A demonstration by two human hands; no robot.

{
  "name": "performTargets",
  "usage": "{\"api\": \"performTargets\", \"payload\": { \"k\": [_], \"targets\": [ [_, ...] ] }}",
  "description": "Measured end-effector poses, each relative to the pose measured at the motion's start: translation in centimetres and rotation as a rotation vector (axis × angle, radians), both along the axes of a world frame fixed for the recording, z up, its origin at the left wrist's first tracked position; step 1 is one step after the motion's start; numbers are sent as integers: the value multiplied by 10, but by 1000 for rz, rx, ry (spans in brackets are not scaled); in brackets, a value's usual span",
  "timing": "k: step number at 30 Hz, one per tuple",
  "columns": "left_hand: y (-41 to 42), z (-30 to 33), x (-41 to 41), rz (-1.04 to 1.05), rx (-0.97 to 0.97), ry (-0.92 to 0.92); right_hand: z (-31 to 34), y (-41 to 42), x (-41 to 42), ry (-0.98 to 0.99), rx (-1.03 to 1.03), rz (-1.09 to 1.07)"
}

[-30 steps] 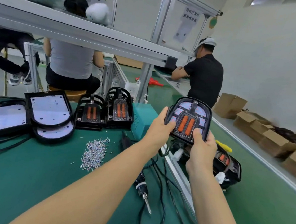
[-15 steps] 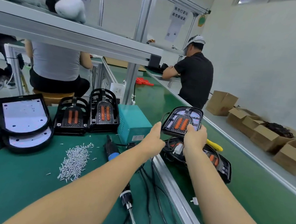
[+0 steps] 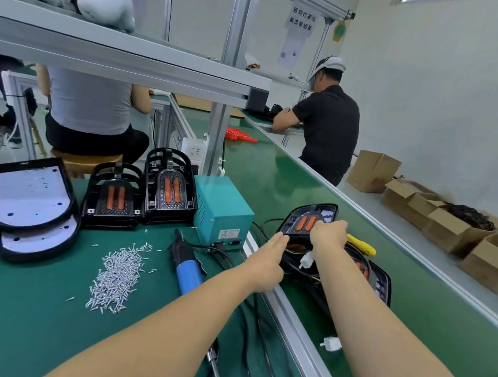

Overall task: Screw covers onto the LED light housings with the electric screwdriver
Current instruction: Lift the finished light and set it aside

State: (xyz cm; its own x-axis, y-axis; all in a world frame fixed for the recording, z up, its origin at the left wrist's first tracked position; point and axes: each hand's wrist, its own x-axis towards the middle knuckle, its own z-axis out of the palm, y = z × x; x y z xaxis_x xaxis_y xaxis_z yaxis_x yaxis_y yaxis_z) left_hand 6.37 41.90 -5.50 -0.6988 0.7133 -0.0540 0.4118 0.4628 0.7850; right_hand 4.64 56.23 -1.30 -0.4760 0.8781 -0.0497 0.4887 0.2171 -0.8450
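While both arms reach across the desk's right edge, the right hand (image 3: 328, 234) grips the near edge of a light housing (image 3: 308, 221) over the belt, fingers curled on it. The left hand (image 3: 268, 261) touches its left corner; whether those fingers clasp it cannot be told. The screwdriver (image 3: 189, 270) lies on the desk beside a heap of screws (image 3: 117, 276).

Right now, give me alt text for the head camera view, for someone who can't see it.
Both hands, left and right, hold an LED light housing over the green conveyor belt. On the workbench lie an electric screwdriver, a pile of screws and more housings.
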Motion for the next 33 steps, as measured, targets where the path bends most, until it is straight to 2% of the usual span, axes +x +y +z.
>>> {"api": "performTargets", "payload": {
  "k": [6, 8, 12, 17, 23, 28, 33],
  "targets": [
    [10, 5, 4, -49, -92, 113, 2, 0, -1, -98, 49, 26],
    [12, 4, 4, -66, -125, 128, 1, 0, 3, -198, 219, 68],
    [15, 0, 5, -102, -215, 150, -8, -1, 10, -504, 696, 266],
    [17, -4, 8, -91, -268, 179, -7, -7, 20, -754, 928, 410],
    [12, -4, 8, -84, -271, 173, -2, -11, 20, -859, 973, 454],
    [3, 0, 10, -62, -233, 125, 3, -12, 18, -907, 927, 468],
    [-10, 6, 13, -57, -202, 100, 6, -27, 19, -828, 893, 422]
  ]
}}
